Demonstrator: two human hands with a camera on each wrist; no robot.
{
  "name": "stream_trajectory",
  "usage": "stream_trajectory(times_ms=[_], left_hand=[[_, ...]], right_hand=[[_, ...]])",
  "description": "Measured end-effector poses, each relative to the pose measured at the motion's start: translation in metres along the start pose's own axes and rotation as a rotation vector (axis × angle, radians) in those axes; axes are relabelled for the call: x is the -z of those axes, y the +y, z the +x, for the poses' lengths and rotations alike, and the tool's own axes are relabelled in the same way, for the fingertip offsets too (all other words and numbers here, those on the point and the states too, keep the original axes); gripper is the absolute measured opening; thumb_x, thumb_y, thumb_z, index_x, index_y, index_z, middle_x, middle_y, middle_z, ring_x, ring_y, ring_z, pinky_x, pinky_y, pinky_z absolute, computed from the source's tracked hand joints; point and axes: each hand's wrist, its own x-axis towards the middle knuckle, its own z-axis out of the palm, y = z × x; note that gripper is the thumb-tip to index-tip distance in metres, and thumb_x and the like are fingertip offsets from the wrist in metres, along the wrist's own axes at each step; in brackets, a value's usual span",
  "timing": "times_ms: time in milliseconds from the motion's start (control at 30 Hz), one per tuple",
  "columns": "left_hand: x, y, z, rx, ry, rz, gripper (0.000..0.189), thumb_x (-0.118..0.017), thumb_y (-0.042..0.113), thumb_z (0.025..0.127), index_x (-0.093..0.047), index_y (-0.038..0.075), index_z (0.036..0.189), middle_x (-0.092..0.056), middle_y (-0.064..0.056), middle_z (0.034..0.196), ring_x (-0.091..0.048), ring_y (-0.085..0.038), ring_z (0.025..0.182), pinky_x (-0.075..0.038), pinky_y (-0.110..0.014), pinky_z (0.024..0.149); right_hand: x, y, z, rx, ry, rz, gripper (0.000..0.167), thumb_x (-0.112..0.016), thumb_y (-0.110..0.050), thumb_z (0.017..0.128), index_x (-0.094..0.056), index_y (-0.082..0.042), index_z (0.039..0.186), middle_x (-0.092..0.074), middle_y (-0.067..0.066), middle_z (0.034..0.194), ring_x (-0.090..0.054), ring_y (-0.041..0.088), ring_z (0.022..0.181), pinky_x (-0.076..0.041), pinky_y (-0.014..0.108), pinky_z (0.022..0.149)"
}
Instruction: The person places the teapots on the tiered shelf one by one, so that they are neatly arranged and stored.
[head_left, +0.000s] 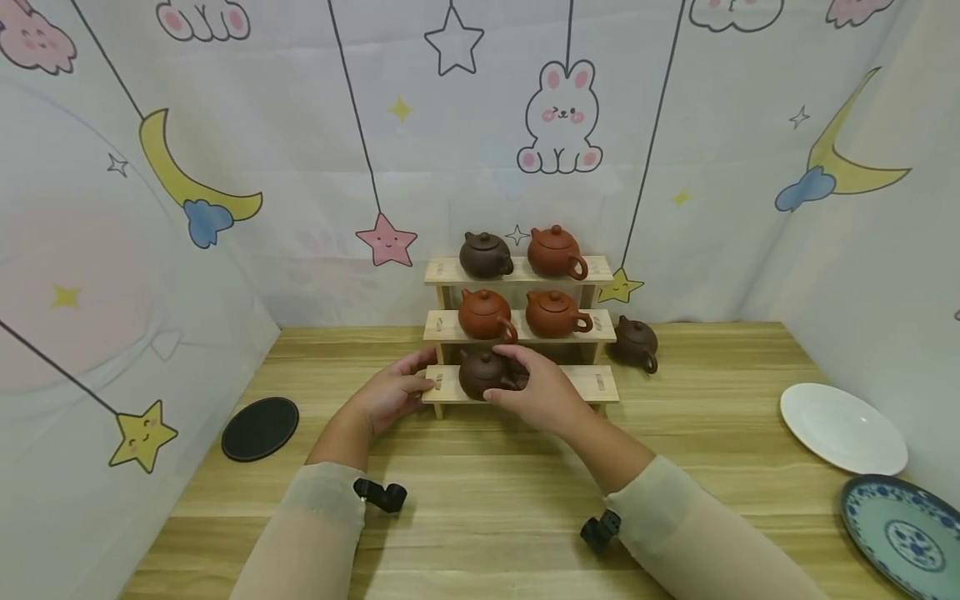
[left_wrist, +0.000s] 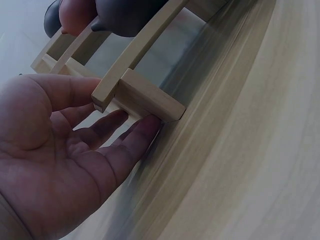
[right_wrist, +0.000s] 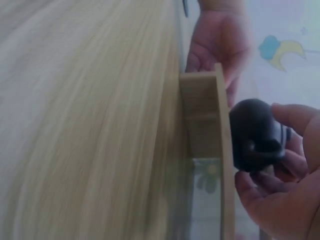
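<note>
A dark brown teapot (head_left: pixel 480 375) sits toward the left of the lowest tier of a three-step wooden display stand (head_left: pixel 596 383). My right hand (head_left: pixel 543 392) holds this teapot from its right, thumb at the front and fingers over the far side. In the right wrist view its handle points toward the camera. My left hand (head_left: pixel 393 390) grips the left end of the lowest tier; the left wrist view shows its fingers (left_wrist: pixel 112 122) bent around the board's end and leg.
Above, a dark teapot (head_left: pixel 483 256) and several reddish-brown teapots (head_left: pixel 555 252) fill the upper tiers. Another dark teapot (head_left: pixel 636 342) stands on the table right of the stand. A black round mat (head_left: pixel 260 428) lies left; a white plate (head_left: pixel 843 428) and a blue-patterned plate (head_left: pixel 873 508) lie right.
</note>
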Motion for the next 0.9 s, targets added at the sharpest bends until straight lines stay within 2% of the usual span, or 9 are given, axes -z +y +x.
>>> stream_trajectory(times_ms=[133,267,400,567,767,900], left_hand=[[0.000,0.000,0.000,0.006,0.003,-0.003,0.070,-0.052,0.006,0.107,-0.027,0.018,0.171,-0.024,-0.007,0.178,-0.043,-0.035,0.151,-0.052,-0.033,0.103],[0.001,-0.001,0.001,0.001,0.003,-0.005,0.069,-0.052,0.006,0.107,-0.028,0.017,0.171,-0.025,-0.009,0.177,-0.044,-0.034,0.150,-0.053,-0.032,0.102],[0.001,-0.001,0.001,0.000,0.002,-0.010,0.069,-0.051,0.006,0.107,-0.028,0.017,0.171,-0.025,-0.008,0.177,-0.045,-0.034,0.148,-0.053,-0.032,0.101],[0.001,0.000,0.001,-0.008,-0.006,-0.005,0.069,-0.051,0.006,0.108,-0.026,0.017,0.172,-0.024,-0.010,0.178,-0.046,-0.033,0.147,-0.053,-0.031,0.100],[0.000,0.000,0.000,-0.016,-0.013,0.005,0.070,-0.050,0.006,0.109,-0.023,0.016,0.172,-0.022,-0.011,0.178,-0.045,-0.034,0.147,-0.053,-0.030,0.099],[0.001,0.000,-0.001,-0.017,-0.017,0.007,0.070,-0.050,0.006,0.109,-0.023,0.016,0.173,-0.020,-0.011,0.179,-0.045,-0.034,0.148,-0.052,-0.030,0.100]], right_hand=[[0.012,0.006,-0.012,0.006,-0.011,0.027,0.064,-0.086,-0.034,0.092,-0.060,-0.030,0.150,-0.057,0.000,0.158,-0.060,0.031,0.143,-0.052,0.051,0.114],[0.027,0.014,-0.025,0.012,-0.011,0.045,0.059,-0.083,-0.033,0.094,-0.061,-0.027,0.149,-0.060,0.004,0.156,-0.065,0.033,0.135,-0.056,0.049,0.108],[0.044,0.025,-0.039,0.030,0.017,0.070,0.056,-0.080,-0.030,0.097,-0.061,-0.022,0.148,-0.060,0.011,0.155,-0.069,0.035,0.128,-0.060,0.045,0.099],[0.068,0.043,-0.052,0.041,0.085,0.072,0.052,-0.080,-0.030,0.098,-0.062,-0.019,0.146,-0.061,0.016,0.152,-0.071,0.034,0.123,-0.062,0.034,0.090],[0.101,0.061,-0.059,0.027,0.181,0.012,0.053,-0.077,-0.031,0.100,-0.061,-0.013,0.147,-0.062,0.017,0.149,-0.067,0.036,0.124,-0.057,0.019,0.087],[0.121,0.075,-0.058,0.012,0.236,-0.030,0.055,-0.075,-0.035,0.101,-0.059,-0.011,0.149,-0.064,0.017,0.148,-0.062,0.036,0.132,-0.050,0.011,0.090]])
